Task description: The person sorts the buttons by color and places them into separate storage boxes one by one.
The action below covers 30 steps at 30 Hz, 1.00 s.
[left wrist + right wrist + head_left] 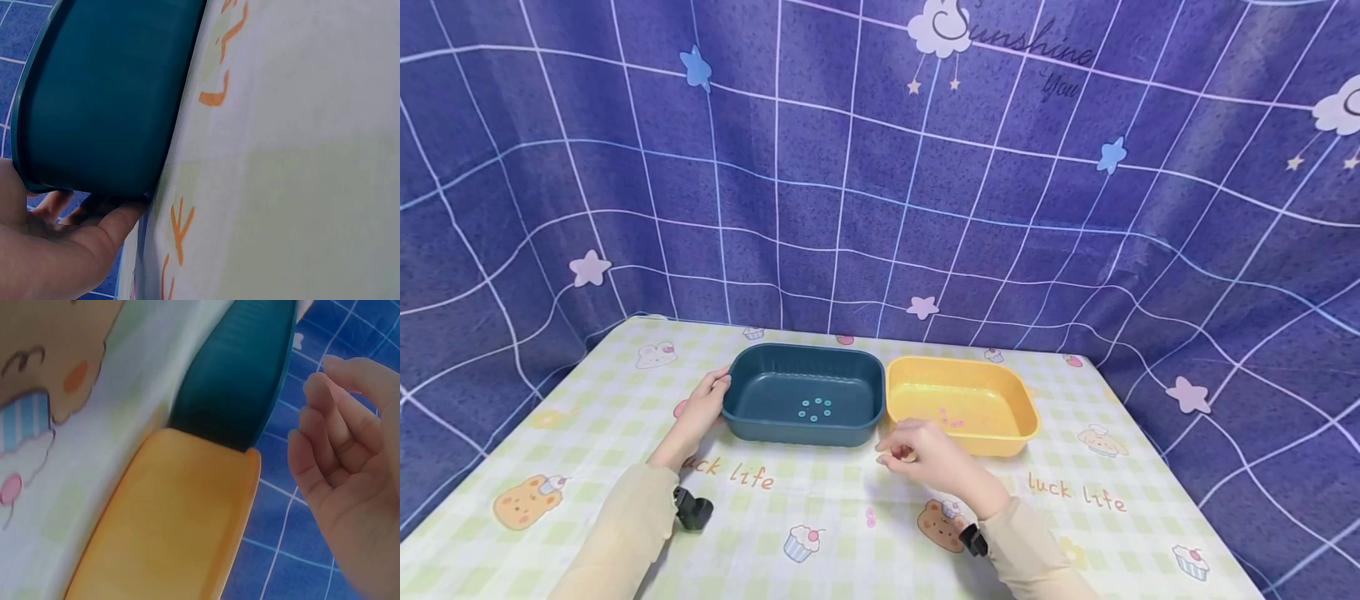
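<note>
My left hand (706, 402) grips the left end of a dark teal plastic bin (805, 435). In the left wrist view, its thumb (128, 219) touches the bin's lower edge while other fingers are partly hidden. Several small turquoise rings (817, 401) lie on the bin's floor. Above the front left edge of a yellow bin (1000, 447) hovers my right hand (928, 457), fingers bent and thumb close to the index fingertip. Nothing shows between those fingertips. Inside the yellow bin are several small pink rings (957, 423). Small pink pieces (871, 517) lie on the cloth in front.
Both bins stand side by side, ends nearly touching, on a checked tablecloth (737, 533) printed with cupcakes, bears and lettering. Directly behind the table hangs a blue gridded curtain (865, 208). Each wrist carries a small black camera (692, 508).
</note>
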### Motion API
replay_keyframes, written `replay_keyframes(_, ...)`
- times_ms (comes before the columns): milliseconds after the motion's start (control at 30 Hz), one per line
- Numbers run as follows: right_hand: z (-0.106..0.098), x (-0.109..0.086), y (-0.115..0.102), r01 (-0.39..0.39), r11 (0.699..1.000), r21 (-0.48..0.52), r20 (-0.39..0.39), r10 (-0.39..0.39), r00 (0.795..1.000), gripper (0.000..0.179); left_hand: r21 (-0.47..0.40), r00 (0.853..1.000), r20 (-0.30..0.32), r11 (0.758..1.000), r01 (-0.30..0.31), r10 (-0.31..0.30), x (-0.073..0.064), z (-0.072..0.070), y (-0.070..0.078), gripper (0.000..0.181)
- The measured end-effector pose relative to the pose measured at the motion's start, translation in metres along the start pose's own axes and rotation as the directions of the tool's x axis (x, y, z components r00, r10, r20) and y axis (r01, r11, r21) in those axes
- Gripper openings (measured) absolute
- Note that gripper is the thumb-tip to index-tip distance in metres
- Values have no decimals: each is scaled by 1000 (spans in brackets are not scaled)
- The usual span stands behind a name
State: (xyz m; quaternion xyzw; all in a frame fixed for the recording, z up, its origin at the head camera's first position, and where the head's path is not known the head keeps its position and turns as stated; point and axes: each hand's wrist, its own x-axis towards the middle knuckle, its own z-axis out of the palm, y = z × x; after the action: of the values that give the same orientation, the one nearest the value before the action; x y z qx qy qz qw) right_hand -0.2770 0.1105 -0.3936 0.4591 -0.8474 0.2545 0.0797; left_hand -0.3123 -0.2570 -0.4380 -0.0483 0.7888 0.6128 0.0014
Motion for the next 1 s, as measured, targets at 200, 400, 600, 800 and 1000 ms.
replay_keyframes(200,7,0,-2,40,999,-9,24,-40,999,12,-6,1000,0,1000,6,-6,1,0,-1,57)
replay_keyframes(400,11,-1,-4,49,999,-5,54,-49,997,13,-4,1000,0,1000,3,-3,1,0,-2,58)
replay_keyframes(600,13,-2,-6,65,998,19,78,-66,995,12,-6,1000,0,1000,0,0,2,0,-1,58)
replay_keyframes(800,18,-3,-5,66,997,50,102,-70,992,10,-8,1000,-1,1000,-3,3,2,-1,-2,58)
replay_keyframes(1000,22,-4,-5,21,997,70,147,-31,989,11,2,1000,-2,1000,2,-2,1,0,0,58)
